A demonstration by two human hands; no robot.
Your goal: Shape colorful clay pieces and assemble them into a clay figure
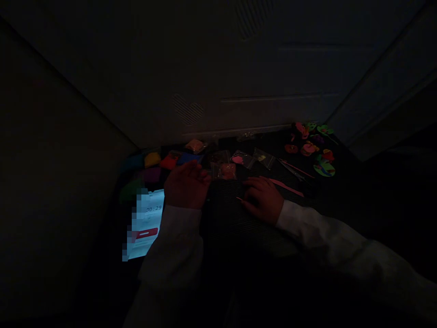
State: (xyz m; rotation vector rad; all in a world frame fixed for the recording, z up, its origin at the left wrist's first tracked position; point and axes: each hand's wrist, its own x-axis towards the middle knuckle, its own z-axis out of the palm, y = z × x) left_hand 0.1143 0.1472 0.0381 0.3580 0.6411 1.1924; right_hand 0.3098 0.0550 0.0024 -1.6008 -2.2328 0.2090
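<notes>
Dim shot. A panelled door stands behind a dark ribbed mat. A lit phone at left shows a timer, partly pixelated. Clay figures cluster top right, and blocks of coloured clay line the far edge. The left hand is curled and narrow, just beside a clear bag of orange clay; cannot tell if it grips anything. The right hand lies low on the mat, fingers slightly spread, beside a pink modelling tool; hold unclear.
</notes>
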